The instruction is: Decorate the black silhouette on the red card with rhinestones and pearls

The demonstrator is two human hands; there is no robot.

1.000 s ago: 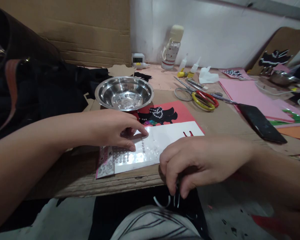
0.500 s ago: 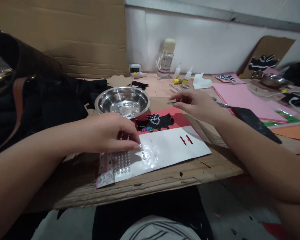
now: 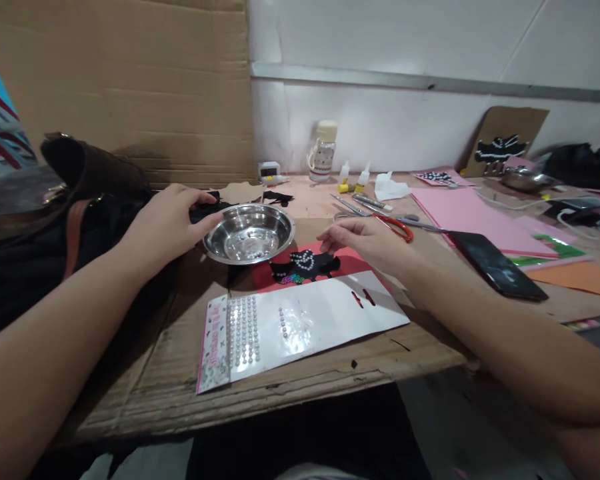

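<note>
My left hand (image 3: 167, 223) grips the left rim of a steel bowl (image 3: 280, 230), thumb on the near edge and fingers over the far edge. A few small pearls lie in the bowl. My right hand (image 3: 370, 241) hovers over the right end of a red card (image 3: 260, 275) bearing a black cutout (image 3: 320, 267) trimmed with pearls. Its fingers are curled in a loose pinch, and what they hold, if anything, is not visible. A white sheet of pearl stickers (image 3: 330, 313) lies in front of the card, untouched.
Red-handled scissors (image 3: 403, 228) and metal tools lie just behind my right hand. To the right are a black phone (image 3: 495, 265) and pink paper (image 3: 460, 207). A dark bag (image 3: 80, 193) sits left. A bottle (image 3: 323, 152) and glue tubes (image 3: 363, 177) stand by the wall.
My left hand left the sticker sheet and moved back left to take the bowl's rim. My right hand drew back from the scissors toward the red card.
</note>
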